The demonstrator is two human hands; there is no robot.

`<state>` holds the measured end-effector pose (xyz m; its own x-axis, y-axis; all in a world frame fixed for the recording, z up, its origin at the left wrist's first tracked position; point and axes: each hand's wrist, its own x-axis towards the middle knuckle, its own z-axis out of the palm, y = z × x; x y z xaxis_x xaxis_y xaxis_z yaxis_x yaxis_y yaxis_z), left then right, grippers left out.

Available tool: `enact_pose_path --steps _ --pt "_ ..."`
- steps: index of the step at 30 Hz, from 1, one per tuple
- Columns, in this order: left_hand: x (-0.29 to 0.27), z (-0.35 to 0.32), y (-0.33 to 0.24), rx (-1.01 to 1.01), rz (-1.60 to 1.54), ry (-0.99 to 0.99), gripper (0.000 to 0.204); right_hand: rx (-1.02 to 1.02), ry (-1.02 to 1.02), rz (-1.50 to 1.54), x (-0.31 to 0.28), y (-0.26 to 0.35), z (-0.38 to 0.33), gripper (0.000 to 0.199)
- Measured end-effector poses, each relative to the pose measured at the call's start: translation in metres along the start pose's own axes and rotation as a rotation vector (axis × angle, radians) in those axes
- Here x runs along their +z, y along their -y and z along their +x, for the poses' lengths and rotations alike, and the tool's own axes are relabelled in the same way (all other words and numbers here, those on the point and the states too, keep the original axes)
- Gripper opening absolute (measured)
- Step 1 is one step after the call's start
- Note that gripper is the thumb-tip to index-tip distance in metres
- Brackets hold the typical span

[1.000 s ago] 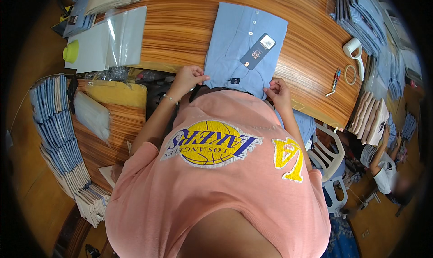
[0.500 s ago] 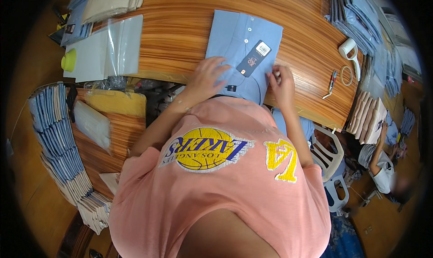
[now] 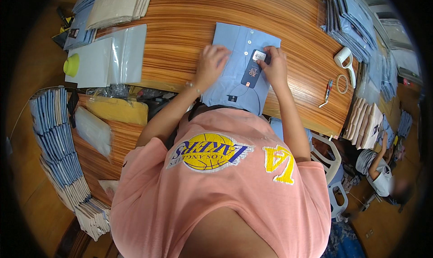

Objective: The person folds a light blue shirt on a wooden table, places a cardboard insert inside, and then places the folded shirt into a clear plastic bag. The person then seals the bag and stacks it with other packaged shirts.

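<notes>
A folded light-blue shirt [image 3: 232,41] lies buttons-up on the wooden table [image 3: 180,19]. On its front lies a dark hang tag [image 3: 251,74] with a small white label at its top end. My left hand [image 3: 211,63] rests flat on the shirt's left half, fingers spread. The fingers of my right hand [image 3: 273,67] pinch the tag's top end by the white label. My pink printed T-shirt fills the lower half of the view and hides the near edge of the table.
Clear plastic bags [image 3: 108,59] and a yellow-green cup [image 3: 71,65] lie at the left. Stacks of folded shirts stand left [image 3: 54,136], top left [image 3: 117,1] and right [image 3: 356,19]. A white tag gun [image 3: 345,59] and snips [image 3: 328,91] lie right. Another person [image 3: 379,172] sits lower right.
Both hands have moved from the shirt's near edge up onto it. The left now lies flat on the cloth and the right has closed on the hang tag's top.
</notes>
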<state>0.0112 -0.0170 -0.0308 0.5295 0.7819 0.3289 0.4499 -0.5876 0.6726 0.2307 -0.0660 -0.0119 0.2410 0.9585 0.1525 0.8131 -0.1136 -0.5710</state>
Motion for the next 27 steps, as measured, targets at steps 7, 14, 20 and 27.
enact_pose_path --steps 7,14,20,27 --pt "0.004 0.029 0.021 -0.088 0.109 0.037 0.017 -0.431 0.165 -0.072 0.021 0.034 0.026 0.033" --pt "0.01 0.035 0.026 -0.133 0.04 0.095 0.019 -0.402 0.228 -0.202 0.036 0.03 0.039 0.016" --pt "0.006 0.044 0.014 -0.01 0.16 0.146 0.008 -0.384 0.171 0.005 0.037 0.019 0.035 0.012" --pt "0.001 0.044 0.013 -0.085 0.042 0.194 0.011 -0.356 0.11 0.095 0.031 0.017 0.033 0.014"
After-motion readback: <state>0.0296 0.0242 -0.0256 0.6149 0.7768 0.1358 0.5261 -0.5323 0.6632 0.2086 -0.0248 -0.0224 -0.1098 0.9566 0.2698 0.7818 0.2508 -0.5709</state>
